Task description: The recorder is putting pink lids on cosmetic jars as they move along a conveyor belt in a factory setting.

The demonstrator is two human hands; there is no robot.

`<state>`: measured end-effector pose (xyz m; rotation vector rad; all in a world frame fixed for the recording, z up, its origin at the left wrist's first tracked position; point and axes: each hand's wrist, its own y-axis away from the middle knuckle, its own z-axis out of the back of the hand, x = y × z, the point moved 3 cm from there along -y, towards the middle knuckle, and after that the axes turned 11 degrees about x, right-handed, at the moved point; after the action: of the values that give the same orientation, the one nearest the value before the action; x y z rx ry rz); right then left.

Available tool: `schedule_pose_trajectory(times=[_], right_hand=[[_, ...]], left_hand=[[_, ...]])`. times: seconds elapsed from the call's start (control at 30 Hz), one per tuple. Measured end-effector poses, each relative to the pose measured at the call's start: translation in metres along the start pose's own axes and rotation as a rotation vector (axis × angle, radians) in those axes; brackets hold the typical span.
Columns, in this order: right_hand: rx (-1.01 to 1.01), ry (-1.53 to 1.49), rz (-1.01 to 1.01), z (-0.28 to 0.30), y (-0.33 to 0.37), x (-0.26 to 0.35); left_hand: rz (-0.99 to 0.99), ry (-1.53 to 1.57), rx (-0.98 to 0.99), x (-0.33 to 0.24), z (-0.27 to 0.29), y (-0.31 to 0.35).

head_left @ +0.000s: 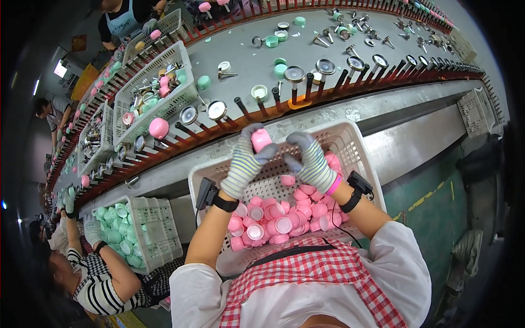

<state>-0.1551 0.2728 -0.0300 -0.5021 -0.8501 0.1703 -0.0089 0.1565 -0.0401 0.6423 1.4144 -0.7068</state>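
In a striped work glove, my left hand point(241, 170) grips a pink plastic cup-shaped cap point(261, 140) between thumb and fingers. My right hand point(314, 164), gloved the same way, hovers just to its right with bent fingers and the thumb held apart; nothing shows in it. Both hands are over the far part of a white perforated basket point(354, 143). Many pink caps point(276, 225) lie heaped in its near half, some with pale undersides up. One loose cap point(287, 180) rests on the basket floor between my hands.
Beyond the basket runs a line of upright pegs point(240, 107), some bearing round metal-faced pieces point(217, 110). Behind it, a grey table point(235, 46) holds scattered metal parts and green caps. At left, a co-worker point(112, 273) sits by a basket point(164, 232) of green caps.
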Motion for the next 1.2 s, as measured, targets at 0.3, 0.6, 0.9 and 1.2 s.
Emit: schedule_pose_trajectory(times=[0.3,0.6,0.9,1.2], right_hand=[[-0.021,0.417,-0.206,0.019,-0.009,-0.088],[-0.490,-0.249,-0.516,0.068,-0.031,-0.167],[-0.295,-0.527,-0.582,0.059,-0.090,-0.223],[-0.197,-0.541,-0.659,-0.005,-0.088,-0.300]], left_hand=[[-0.142,-0.804,0.100,-0.053,0.007,-0.069],[0.270,-1.112,0.100,-0.090,0.028,-0.091],[-0.184,-0.948,0.259,-0.108,-0.032,-0.170],[-0.138,-1.269,0.584,-0.100,-0.086,-0.237]])
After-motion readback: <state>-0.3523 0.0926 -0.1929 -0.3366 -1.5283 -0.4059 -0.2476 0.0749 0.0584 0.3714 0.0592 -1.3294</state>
